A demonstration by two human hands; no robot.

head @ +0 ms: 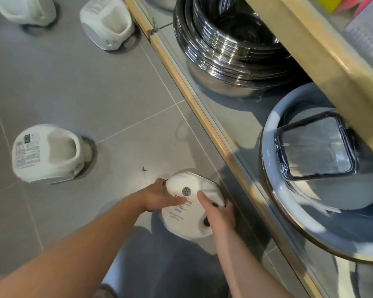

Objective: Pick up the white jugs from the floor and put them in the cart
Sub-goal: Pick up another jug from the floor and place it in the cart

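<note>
Head view: the white jug (187, 211) is low at the floor (95, 93), just beside the shelf (205, 112) edge; whether it is resting or lifted cannot be told. The left hand (159, 196) grips its left side and the right hand (220, 214) its right, with both thumbs on top. A second jug (47, 153) stands well apart to the left, a third jug (107, 22) and a fourth jug (24, 9) farther off. Stacked steel bowls (230, 46) and a basin (274, 190) are on the shelf.

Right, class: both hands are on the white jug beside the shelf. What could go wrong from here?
The left hand and right hand grip the white jug by its glossy sides, so it may slip. It sits close to the shelf edge and could knock it when lifted. Another jug stands nearby on the floor, a trip hazard.
</note>
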